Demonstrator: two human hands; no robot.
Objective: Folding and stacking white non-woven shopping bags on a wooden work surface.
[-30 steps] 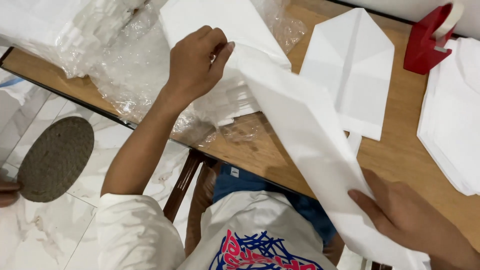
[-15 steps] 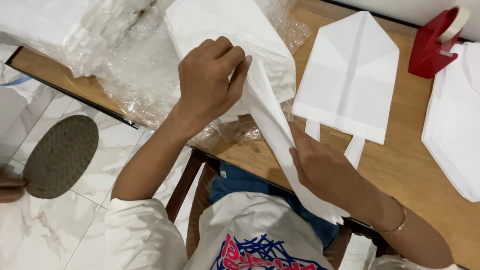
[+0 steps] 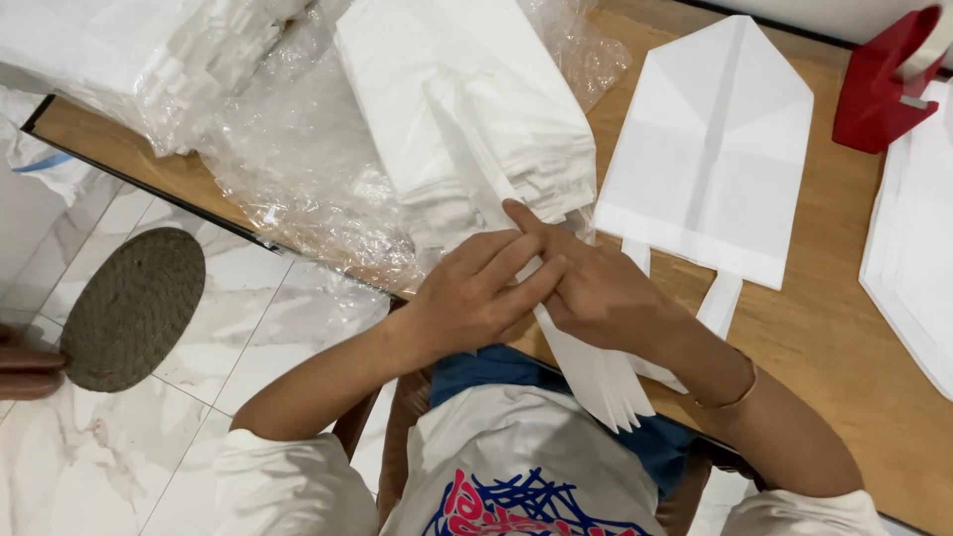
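Pressing down on a long narrow strip of folded white paper (image 3: 556,328) is what we've got both hands doing here, and the hold makes sense to us: the strip runs slantwise from the top of the white stack down past the table edge, so it looks like we pin it mid-length to keep the folds lined up. Our left hand (image 3: 475,293) lies flat over the strip with the fingers (image 3: 516,260) stretched out and close together, not curled, fingertips on the paper. Our right hand (image 3: 596,293) sits just beside it, touching it, index finger extended up along the strip's edge and the rest half bent over the paper; whether the thumb grips underneath, we can't tell. So neither hand is clenched, more like pressing or a light pinch. Just beyond the fingertips is the thick stack of flat white paper sheets (image 3: 467,109), resting on crinkly clear plastic wrap (image 3: 298,189). Off to the right of the right hand lies a flat white pointed paper bag with two strip handles (image 3: 710,149) on the brown wooden table (image 3: 834,318), and further out a red plastic tape dispenser (image 3: 884,84).
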